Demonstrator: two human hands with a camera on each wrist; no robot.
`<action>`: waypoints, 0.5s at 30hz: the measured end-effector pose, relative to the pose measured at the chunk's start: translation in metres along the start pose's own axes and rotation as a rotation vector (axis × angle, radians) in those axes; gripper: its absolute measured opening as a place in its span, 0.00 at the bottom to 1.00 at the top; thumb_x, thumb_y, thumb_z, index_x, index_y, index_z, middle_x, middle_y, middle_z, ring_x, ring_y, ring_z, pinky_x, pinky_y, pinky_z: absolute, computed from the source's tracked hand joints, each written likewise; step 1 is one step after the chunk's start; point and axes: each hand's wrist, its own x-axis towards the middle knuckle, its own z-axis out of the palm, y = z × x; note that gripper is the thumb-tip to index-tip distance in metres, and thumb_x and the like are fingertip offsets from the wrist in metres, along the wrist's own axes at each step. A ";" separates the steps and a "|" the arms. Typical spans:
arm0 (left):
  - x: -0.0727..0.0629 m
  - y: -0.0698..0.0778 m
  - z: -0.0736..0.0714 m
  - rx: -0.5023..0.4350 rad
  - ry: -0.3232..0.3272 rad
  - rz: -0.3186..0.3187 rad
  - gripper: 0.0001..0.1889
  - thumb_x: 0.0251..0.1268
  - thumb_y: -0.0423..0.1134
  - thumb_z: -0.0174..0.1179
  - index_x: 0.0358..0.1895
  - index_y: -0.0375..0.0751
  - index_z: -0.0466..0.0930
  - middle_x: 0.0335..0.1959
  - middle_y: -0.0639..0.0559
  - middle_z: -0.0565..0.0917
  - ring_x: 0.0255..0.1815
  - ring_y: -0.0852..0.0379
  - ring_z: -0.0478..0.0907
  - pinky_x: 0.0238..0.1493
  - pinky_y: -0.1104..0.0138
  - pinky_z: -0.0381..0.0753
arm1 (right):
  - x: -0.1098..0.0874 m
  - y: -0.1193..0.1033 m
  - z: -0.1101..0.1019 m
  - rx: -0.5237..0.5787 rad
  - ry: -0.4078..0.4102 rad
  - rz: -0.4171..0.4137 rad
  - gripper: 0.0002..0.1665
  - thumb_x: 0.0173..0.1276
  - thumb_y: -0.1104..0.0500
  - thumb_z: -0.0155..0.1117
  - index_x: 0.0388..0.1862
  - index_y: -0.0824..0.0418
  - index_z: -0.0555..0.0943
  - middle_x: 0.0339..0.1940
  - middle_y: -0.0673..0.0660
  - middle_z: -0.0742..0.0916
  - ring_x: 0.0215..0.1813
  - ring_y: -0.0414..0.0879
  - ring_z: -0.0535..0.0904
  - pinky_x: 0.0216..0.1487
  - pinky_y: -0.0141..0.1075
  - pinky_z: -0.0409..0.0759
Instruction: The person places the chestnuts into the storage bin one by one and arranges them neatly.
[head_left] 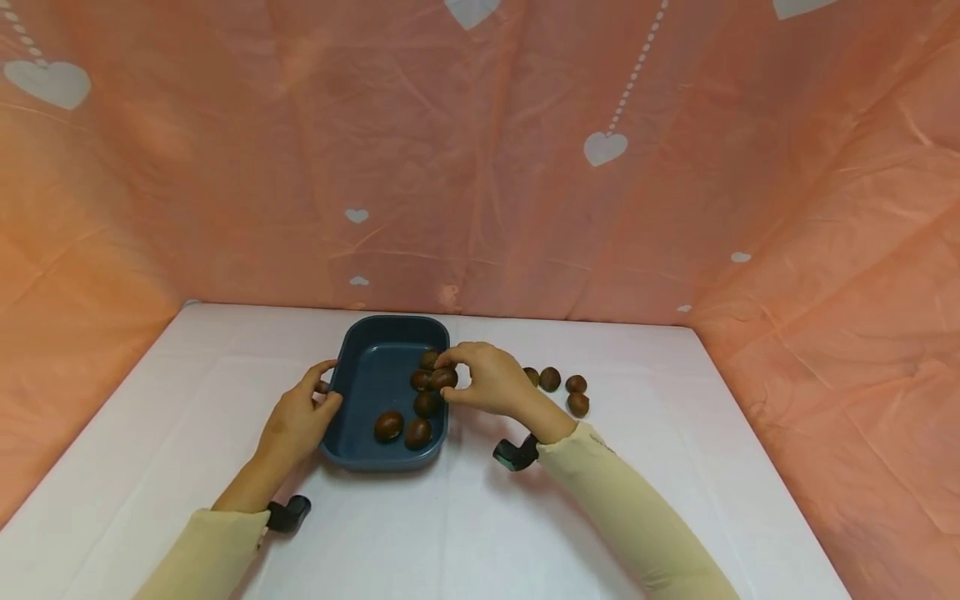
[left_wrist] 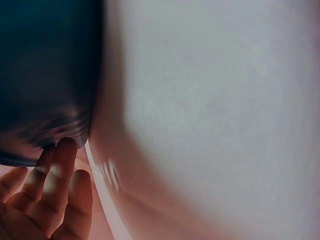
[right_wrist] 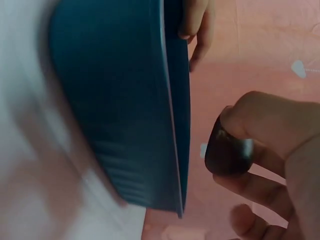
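A deep blue rectangular dish (head_left: 367, 460) stands on the table with several brown chestnuts (head_left: 388, 426) inside, mostly along its right side. My left hand (head_left: 298, 417) holds the dish at its left rim. In the left wrist view, the fingers (left_wrist: 57, 172) of that hand lie against the dish's outer wall. Over the dish's right rim, my right hand (head_left: 487, 379) pinches a chestnut (head_left: 444, 378) between thumb and fingers. The right wrist view has this glossy dark chestnut (right_wrist: 227, 150) just above rim height.
Several more chestnuts (head_left: 551, 379) lie on the white tabletop (head_left: 637, 417) to the right of the dish, partly behind my right wrist. An orange curtain (head_left: 480, 183) with pale hearts encloses the table's back and sides. Each wrist wears a small black camera (head_left: 289, 514).
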 end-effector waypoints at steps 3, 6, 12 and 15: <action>0.001 0.000 0.001 0.000 0.005 0.001 0.26 0.67 0.40 0.48 0.69 0.43 0.63 0.47 0.40 0.81 0.40 0.49 0.80 0.39 0.61 0.74 | 0.006 -0.003 0.005 0.031 -0.022 -0.013 0.19 0.56 0.53 0.69 0.48 0.49 0.83 0.47 0.46 0.86 0.51 0.45 0.78 0.50 0.38 0.76; 0.001 0.000 0.000 0.004 0.008 0.000 0.26 0.67 0.40 0.48 0.69 0.43 0.63 0.47 0.40 0.81 0.40 0.48 0.80 0.39 0.61 0.74 | 0.012 -0.006 0.011 0.056 -0.037 -0.037 0.18 0.56 0.53 0.69 0.47 0.50 0.83 0.46 0.47 0.86 0.51 0.46 0.76 0.51 0.38 0.75; 0.001 0.000 0.000 0.003 0.010 0.002 0.26 0.67 0.40 0.49 0.69 0.42 0.64 0.46 0.40 0.81 0.39 0.49 0.80 0.38 0.61 0.74 | 0.023 -0.010 0.023 0.061 -0.068 -0.107 0.18 0.58 0.54 0.69 0.49 0.50 0.83 0.44 0.47 0.86 0.49 0.43 0.76 0.53 0.35 0.75; 0.000 0.000 0.000 0.000 0.007 0.000 0.26 0.67 0.40 0.49 0.69 0.42 0.64 0.46 0.40 0.81 0.39 0.49 0.80 0.37 0.61 0.74 | 0.029 -0.011 0.029 0.090 -0.091 -0.131 0.18 0.59 0.54 0.69 0.50 0.51 0.83 0.43 0.48 0.85 0.44 0.41 0.76 0.48 0.32 0.75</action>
